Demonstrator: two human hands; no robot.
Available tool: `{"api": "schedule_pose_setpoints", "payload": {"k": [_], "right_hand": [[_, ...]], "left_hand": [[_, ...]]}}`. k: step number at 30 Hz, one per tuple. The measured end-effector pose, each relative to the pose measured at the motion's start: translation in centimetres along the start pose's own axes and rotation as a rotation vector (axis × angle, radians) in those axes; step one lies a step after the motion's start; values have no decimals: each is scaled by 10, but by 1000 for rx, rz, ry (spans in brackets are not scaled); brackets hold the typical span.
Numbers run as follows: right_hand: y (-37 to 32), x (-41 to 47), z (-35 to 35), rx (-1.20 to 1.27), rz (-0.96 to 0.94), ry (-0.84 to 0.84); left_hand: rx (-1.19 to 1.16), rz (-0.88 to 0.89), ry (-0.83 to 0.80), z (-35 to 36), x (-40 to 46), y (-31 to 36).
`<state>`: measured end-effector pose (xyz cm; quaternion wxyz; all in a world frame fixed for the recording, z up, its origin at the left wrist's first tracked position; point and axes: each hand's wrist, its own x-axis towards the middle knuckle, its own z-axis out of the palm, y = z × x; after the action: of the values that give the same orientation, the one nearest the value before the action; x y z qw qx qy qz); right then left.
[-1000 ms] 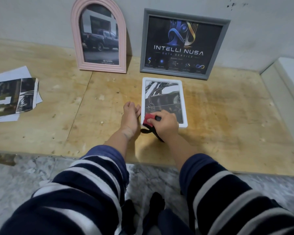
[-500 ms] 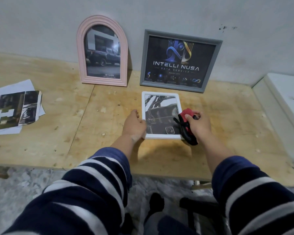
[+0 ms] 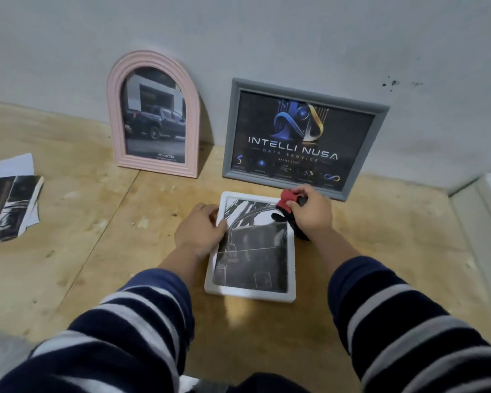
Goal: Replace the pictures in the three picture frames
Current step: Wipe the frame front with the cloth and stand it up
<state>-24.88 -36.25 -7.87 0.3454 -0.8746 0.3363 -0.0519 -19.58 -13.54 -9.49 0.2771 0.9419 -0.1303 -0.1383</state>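
Right hand [image 3: 309, 214] curled tight round a bunched red-and-black cloth [image 3: 288, 205], pressing it on the top right corner of the white frame [image 3: 250, 295]. Left hand [image 3: 200, 232] lying along the frame's left edge, fingers loosely bent, thumb tip on the rim, steadying rather than gripping. Looks like wiping the front down, probably the last bit of this one.

Frame itself flat on the wooden table [image 3: 97, 251], face up, black-and-white picture already inside, near end just short of the table's front edge. So the cloth hand sits at the far end and the other hand at the left side, with most of the frame toward the body from both.

What could go sideways: rubbing hard on one corner with only a light hold on the left, so maybe a skid or a spin toward the grey frame [image 3: 304, 137] leaning on the wall just behind. A knock there could tip it flat. Pink arch frame [image 3: 153, 117] further left, well out of reach. Spare prints [image 3: 9, 205] at far left.
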Motion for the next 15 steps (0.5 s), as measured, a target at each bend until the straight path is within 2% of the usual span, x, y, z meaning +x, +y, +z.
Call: {"api": "schedule_pose_setpoints", "payload": {"k": [4, 8, 15], "right_hand": [[0, 25, 3, -128, -79, -83], [-15, 40, 4, -278, -170, -201], [-51, 33, 39, -279, -262, -223]], "left_hand": [[5, -20, 55, 11, -1, -5], [-8, -27, 40, 14, 3, -6], [-23, -43, 34, 14, 4, -4]]}}
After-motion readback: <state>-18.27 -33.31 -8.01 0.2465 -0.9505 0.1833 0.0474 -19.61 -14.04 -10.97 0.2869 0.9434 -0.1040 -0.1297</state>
